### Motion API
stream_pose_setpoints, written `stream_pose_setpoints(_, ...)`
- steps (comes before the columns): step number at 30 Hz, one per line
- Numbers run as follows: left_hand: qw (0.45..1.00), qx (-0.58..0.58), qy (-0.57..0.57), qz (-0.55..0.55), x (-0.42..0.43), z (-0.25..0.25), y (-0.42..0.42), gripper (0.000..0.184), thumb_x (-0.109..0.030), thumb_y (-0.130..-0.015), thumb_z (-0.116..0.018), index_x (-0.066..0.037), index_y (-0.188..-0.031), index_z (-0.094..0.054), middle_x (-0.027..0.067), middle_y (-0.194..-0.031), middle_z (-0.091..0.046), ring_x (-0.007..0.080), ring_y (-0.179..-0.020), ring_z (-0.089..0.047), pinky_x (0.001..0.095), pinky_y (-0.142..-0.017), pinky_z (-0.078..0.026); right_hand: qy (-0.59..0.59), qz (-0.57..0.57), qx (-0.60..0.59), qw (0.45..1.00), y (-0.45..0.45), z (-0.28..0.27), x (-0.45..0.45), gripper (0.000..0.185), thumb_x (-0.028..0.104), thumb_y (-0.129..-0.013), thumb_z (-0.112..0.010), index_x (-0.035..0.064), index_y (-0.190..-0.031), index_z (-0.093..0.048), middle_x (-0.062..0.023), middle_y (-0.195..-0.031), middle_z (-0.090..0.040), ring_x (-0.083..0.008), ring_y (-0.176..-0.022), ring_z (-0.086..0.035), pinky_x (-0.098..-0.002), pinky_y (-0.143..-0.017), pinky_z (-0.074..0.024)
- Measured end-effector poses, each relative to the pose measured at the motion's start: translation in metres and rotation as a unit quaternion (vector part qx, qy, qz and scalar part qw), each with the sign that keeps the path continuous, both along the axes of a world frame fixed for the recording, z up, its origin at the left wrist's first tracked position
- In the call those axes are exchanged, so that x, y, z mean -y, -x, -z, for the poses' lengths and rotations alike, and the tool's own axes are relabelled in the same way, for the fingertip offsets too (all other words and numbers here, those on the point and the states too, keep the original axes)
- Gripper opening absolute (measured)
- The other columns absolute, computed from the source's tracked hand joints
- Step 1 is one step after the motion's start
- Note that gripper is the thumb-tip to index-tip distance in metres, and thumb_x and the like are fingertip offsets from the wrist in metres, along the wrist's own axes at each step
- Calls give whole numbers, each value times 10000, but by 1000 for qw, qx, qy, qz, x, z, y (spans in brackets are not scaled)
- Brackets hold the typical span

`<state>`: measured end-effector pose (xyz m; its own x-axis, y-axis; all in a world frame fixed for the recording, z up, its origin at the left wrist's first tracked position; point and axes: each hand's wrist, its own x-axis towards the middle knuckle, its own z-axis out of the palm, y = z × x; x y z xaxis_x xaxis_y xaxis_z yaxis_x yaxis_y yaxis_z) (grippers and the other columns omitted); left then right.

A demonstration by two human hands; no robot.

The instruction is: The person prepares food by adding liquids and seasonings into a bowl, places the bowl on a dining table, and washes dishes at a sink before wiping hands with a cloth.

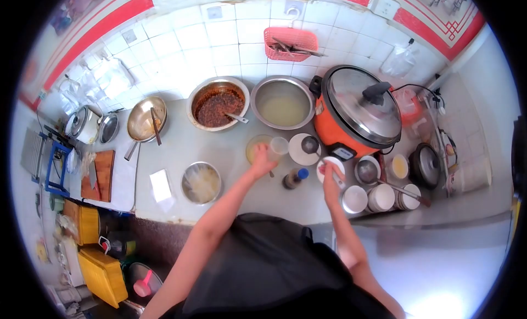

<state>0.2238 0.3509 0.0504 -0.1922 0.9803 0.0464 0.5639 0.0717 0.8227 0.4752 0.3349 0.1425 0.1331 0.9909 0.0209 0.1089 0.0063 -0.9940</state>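
My right hand [332, 175] is closed round the handle of a ladle, whose dark metal bowl [310, 144] hangs over a white plate or bowl [300, 155]. To the left, my left hand [262, 162] is curled against the side of a clear plastic cup [279, 146], apparently gripping it; some fingertips are hidden. Beneath that hand lies a shallow bowl with yellowish contents [253, 145], partly covered. Between my hands a dark bottle with a blue cap [302, 174] stands on the counter. Another small white bowl [339, 166] sits partly behind my right hand.
A large orange cooker [336, 119] with a lid stands back right. Metal basins hold dark red sauce [218, 107] and cloudy liquid [284, 110]. White cups [354, 200] and a second ladle [403, 192] lie right. A bowl of pale food [201, 183] and cutting board [104, 176] are left.
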Motion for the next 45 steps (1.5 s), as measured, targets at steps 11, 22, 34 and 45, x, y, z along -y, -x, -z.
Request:
stream_pose_setpoints(11, 998, -48, 47, 14, -16, -15, -15, 605, -130, -590, -726, 3, -1103, -434, 230, -1100, -443, 394, -1060, -438, 450, -910, -390, -25, -36, -5, 999, -2, -103, 3, 245, 138, -937, -508, -54, -1028, -629, -108, -862, -664, -139, -794, -640, -257, -747, -503)
stream_pose_setpoints(22, 998, 47, -25, -22, -26, -23, -8, 609, -134, -617, -735, 19, -1102, -400, 217, -1102, -406, 396, -1078, -424, 434, -940, -381, -356, -212, 290, 863, 32, -106, 0, 207, -35, -826, -581, -14, -1028, -626, -153, -915, -624, -254, -767, -629, -307, -710, -506)
stream_pose_setpoints(34, 991, 83, -85, -57, 41, -47, 47, 714, -161, -645, -734, 18, -1229, -365, 228, -1186, -414, 377, -1154, -401, 427, -1024, -331, 36, -164, -71, 983, 86, 59, -184, 215, 160, -853, -639, -16, -976, -634, -37, -724, -624, -108, -592, -572, -254, -575, -475)
stream_pose_setpoints(45, 995, 92, 8, -33, 111, -53, 64, 659, -148, -653, -696, 35, -1196, -370, 247, -1182, -404, 379, -1152, -397, 427, -1012, -339, -91, -144, 126, 977, 46, 93, 35, 765, 137, -690, -767, 6, -1326, -363, -164, -1224, -499, -297, -1154, -482, -382, -1012, -358)
